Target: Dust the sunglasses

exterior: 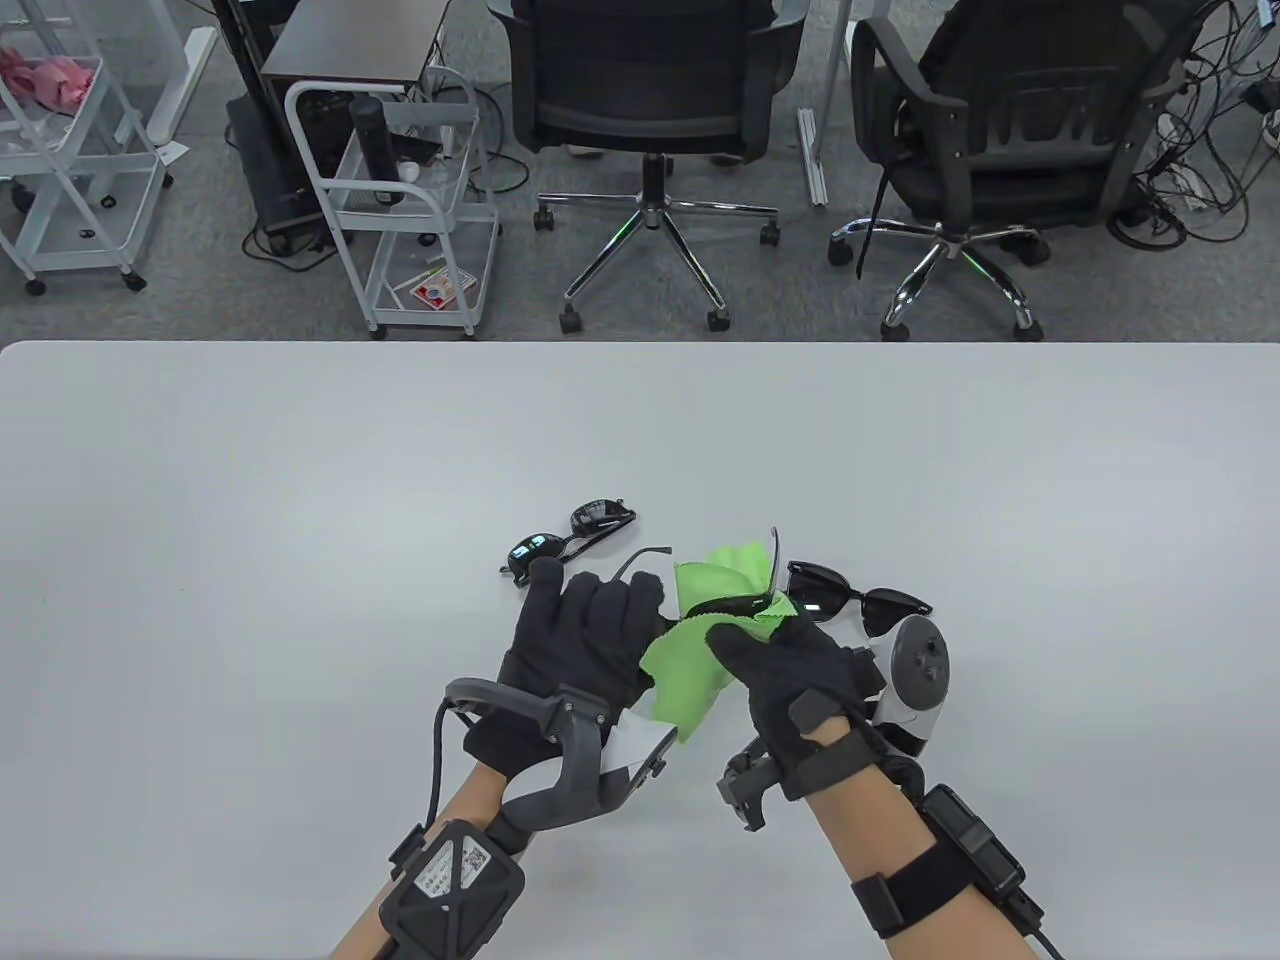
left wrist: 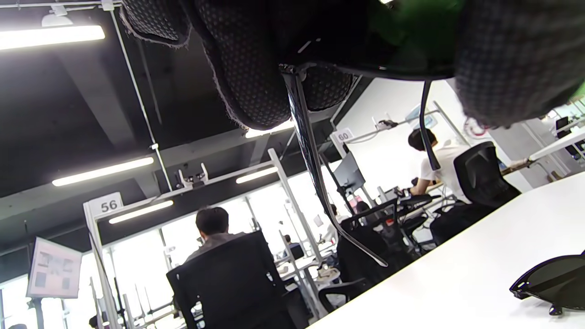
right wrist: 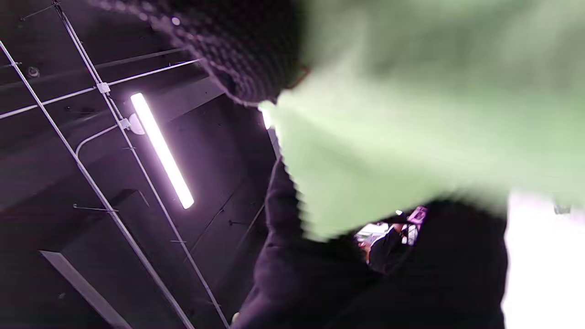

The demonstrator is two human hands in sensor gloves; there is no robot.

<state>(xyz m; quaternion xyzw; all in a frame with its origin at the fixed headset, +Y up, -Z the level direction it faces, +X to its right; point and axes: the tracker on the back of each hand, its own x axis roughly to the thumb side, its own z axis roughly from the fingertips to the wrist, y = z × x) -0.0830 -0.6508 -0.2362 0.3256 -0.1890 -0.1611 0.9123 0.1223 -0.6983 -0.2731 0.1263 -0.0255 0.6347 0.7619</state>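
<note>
My left hand [exterior: 590, 625] holds a pair of black sunglasses [exterior: 735, 603] above the table, with one temple arm [exterior: 645, 556] sticking out past the fingers. In the left wrist view that temple [left wrist: 311, 155] hangs down below my gloved fingers [left wrist: 256, 68]. My right hand [exterior: 775, 660] grips a green cloth [exterior: 705, 630] and presses it against the held sunglasses. The cloth fills the right wrist view [right wrist: 411, 128], blurred. The lenses are mostly hidden by cloth and hands.
A second pair of sunglasses [exterior: 570, 540] lies on the white table [exterior: 250, 500] just beyond my left hand. A third pair [exterior: 860, 598] lies beyond my right hand, also in the left wrist view [left wrist: 553, 283]. Office chairs and carts stand past the far edge.
</note>
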